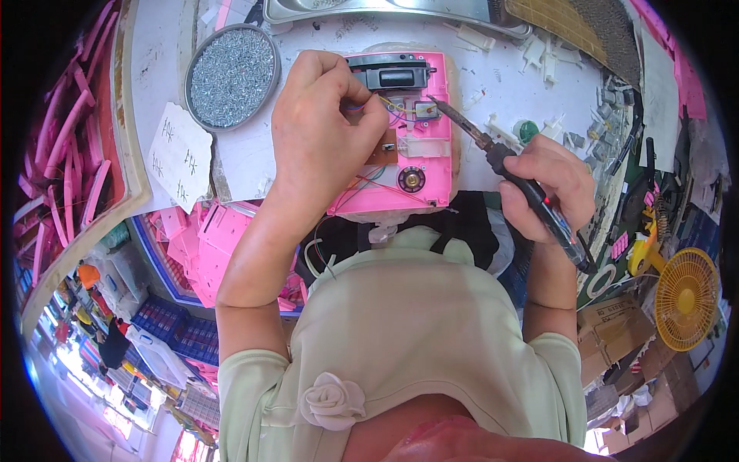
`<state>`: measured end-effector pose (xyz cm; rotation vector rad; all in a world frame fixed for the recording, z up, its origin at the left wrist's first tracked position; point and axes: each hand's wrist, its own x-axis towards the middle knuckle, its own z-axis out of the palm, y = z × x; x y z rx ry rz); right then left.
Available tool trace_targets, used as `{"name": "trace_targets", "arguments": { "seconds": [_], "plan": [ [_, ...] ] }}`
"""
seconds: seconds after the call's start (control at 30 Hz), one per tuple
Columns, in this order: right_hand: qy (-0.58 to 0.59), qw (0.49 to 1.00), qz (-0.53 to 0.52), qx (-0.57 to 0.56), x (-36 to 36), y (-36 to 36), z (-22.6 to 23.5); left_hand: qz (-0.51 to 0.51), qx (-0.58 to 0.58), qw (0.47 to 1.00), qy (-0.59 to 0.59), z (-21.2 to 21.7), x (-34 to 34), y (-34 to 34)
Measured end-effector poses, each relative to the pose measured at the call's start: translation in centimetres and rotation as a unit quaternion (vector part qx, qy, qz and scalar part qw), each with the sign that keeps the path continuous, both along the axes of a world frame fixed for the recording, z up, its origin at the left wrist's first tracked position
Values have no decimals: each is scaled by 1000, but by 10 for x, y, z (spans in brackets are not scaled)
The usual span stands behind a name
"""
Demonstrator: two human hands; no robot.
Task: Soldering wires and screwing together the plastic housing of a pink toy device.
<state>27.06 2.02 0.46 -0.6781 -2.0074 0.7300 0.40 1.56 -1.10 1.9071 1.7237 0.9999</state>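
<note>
A pink plastic housing [435, 165] lies on the bench in front of me, with a black curved part [396, 77] across its far end. In it sit a small motor [426, 110], a brown circuit board [382, 152], a round speaker [411, 179] and several thin coloured wires. My left hand [327, 123] reaches over the housing's left side, thumb and forefinger pinched on a thin wire beside the motor. With my right hand [550, 185] I grip the black handle of a soldering iron [531, 185]. Its tip is close to the motor; whether they touch, I cannot tell.
A round tray of small metal screws [233, 77] stands at the far left, near a piece of white card [178, 158]. Small motors [616, 96] and white plastic pieces [539, 58] lie at right. Pink parts [223, 239] fill a crate below left. A yellow fan [687, 299] is lower right.
</note>
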Motion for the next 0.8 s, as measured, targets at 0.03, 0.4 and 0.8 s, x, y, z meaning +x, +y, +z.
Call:
{"name": "trace_targets", "arguments": {
  "seconds": [0.03,0.4,0.8],
  "plan": [
    [1,1000,-1,3,1,0,0,1,-5,1000,-1,1,0,0],
    [15,999,-42,0,19,-2,-1,-160,-24,985,62,37,6,-27],
    [17,998,-56,-31,21,-4,-1,-228,-26,972,43,6,18,-12]
  ]
}}
